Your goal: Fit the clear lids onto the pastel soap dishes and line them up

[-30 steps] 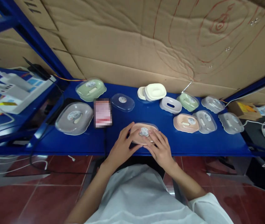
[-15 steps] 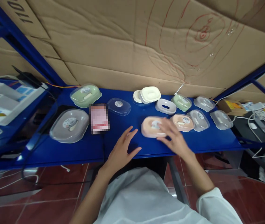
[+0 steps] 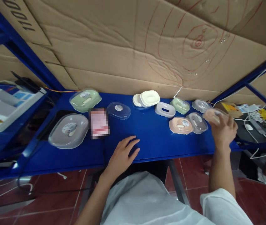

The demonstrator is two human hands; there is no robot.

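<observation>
My right hand [image 3: 224,131] is at the right end of the blue table, its fingers closed over a peach oval plastic box with a clear lid [image 3: 211,115]. The hand covers part of this box and whatever lies under it. To its left are a grey lidded box [image 3: 197,122] and another peach lidded box [image 3: 181,125]. Behind stand a further grey lidded box [image 3: 200,105] and a small green one [image 3: 180,105]. My left hand [image 3: 124,152] hovers at the table's front edge, fingers apart, holding nothing.
A slotted light-grey piece [image 3: 165,109], cream pieces [image 3: 149,98] and a clear lid [image 3: 118,110] lie mid-table. Leftward are a large green box [image 3: 85,100], a large grey box [image 3: 69,131] and a blurred pink item [image 3: 98,122]. A cardboard wall [image 3: 104,47] rises behind.
My right hand has carried the peach box from the middle of the table to its right end. My left hand stays open near the front edge, slightly lower in view.
</observation>
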